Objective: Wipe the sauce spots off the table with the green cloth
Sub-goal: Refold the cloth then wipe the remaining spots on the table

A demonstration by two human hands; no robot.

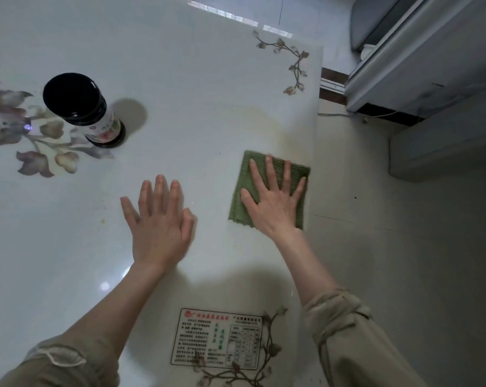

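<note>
The green cloth [243, 188] lies folded flat near the right edge of the white glossy table [197, 88]. My right hand [275, 199] presses down on it with the fingers spread, palm flat on the cloth. My left hand [159, 219] rests flat on the bare tabletop to the left of the cloth, fingers apart, holding nothing. A faint yellowish smear [264, 118] shows on the table just beyond the cloth. A few tiny brownish specks [102, 220] sit left of my left hand.
A dark sauce bottle [82, 110] with a black cap stands upright at the left, beside a printed flower pattern [21, 129]. A label sticker [218, 337] is on the table near me. The table's right edge [316, 135] drops to a tiled floor; a grey cabinet [420, 65] stands beyond.
</note>
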